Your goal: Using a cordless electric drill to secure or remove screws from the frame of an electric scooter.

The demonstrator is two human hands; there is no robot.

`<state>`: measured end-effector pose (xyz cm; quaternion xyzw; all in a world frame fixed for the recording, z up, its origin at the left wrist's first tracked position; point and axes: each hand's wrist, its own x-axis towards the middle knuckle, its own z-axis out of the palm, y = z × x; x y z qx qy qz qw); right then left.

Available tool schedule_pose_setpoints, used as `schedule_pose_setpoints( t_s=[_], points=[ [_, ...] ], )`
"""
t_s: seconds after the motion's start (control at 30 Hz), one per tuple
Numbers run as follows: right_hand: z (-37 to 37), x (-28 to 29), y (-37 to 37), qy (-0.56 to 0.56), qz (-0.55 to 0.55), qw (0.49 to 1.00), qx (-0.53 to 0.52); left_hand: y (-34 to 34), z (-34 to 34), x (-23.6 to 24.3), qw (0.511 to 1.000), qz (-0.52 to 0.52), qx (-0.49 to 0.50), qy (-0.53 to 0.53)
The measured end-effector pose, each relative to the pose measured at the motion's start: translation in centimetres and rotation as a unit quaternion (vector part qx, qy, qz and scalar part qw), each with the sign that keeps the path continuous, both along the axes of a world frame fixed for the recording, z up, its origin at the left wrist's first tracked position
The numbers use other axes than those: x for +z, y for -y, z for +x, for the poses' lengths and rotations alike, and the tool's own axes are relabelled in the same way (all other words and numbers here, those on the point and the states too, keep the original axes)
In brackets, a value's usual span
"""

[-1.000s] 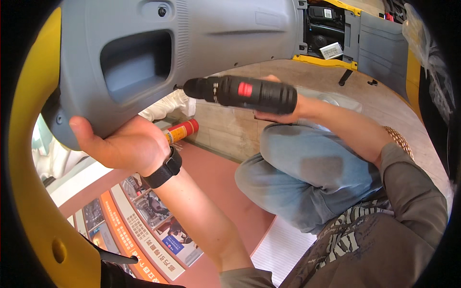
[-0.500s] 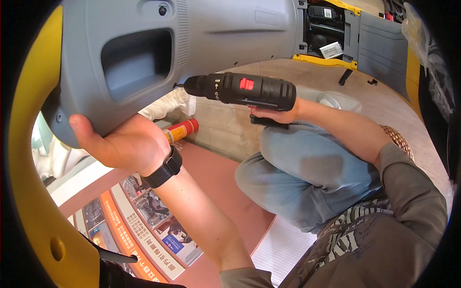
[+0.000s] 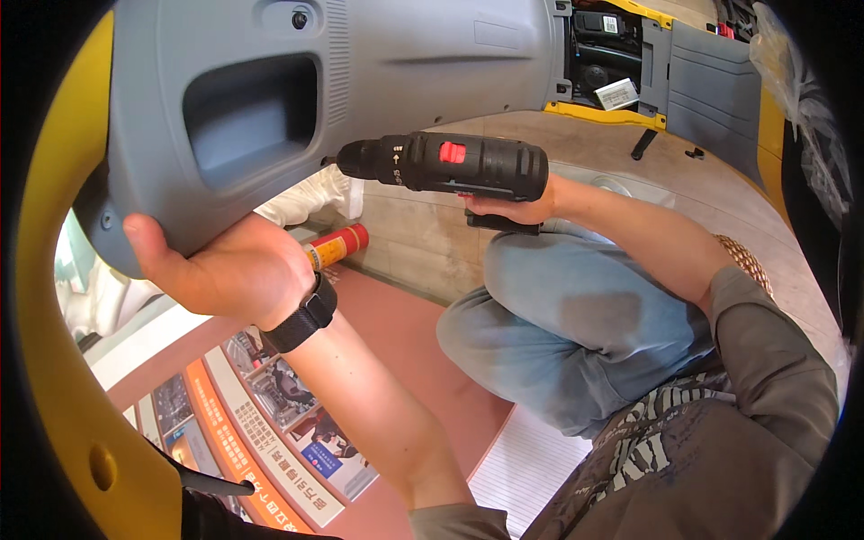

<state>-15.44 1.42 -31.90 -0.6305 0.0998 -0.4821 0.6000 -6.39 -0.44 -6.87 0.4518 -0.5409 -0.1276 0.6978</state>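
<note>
A grey moulded plastic housing (image 3: 405, 36) with a deep recessed pocket spans the upper left, beside a curved yellow body panel (image 3: 54, 270). My left hand (image 3: 216, 270), with a black watch strap at the wrist, grips the housing's lower edge from underneath, thumb outward and fingers hidden behind. My right hand (image 3: 531, 202) holds a black power drill (image 3: 481, 166) with a red switch, level and pointing left. Its front end is at a small dark fastener on the housing's lower edge, right of the pocket; whether they touch is hard to tell.
An open compartment (image 3: 594, 49) with dark parts and a white label sits upper right. Below are a red cylinder (image 3: 337, 243), a printed board (image 3: 270, 405), white fabric (image 3: 310, 193) and my jeans-clad legs (image 3: 558, 324). Clear plastic wrap (image 3: 801, 117) hangs at the far right.
The drill and my right hand have shifted slightly up and left, with more of the hand and drill base showing than a second ago. My left hand stays on the housing.
</note>
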Motion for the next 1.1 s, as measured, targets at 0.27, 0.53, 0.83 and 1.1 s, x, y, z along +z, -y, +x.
schedule_pose_setpoints(
  t_s=[0.27,0.53,0.83,1.1],
  points=[
    [-0.1,0.3,-0.1,0.036,0.209,0.968,0.133,-0.1,-0.1,-0.1,1.0,0.005,0.012,0.014],
    [0.2,0.3,-0.3,0.032,0.13,0.988,0.071,-0.4,1.6,0.1,0.999,0.019,0.031,0.015],
    [0.8,-0.9,-0.2,-0.033,0.034,0.999,0.009,-3.0,6.4,0.3,0.956,0.133,0.057,0.257],
    [-0.5,1.0,2.6,-0.074,-0.173,0.979,-0.084,-2.2,8.6,0.3,0.925,0.149,0.027,0.349]
  ],
)
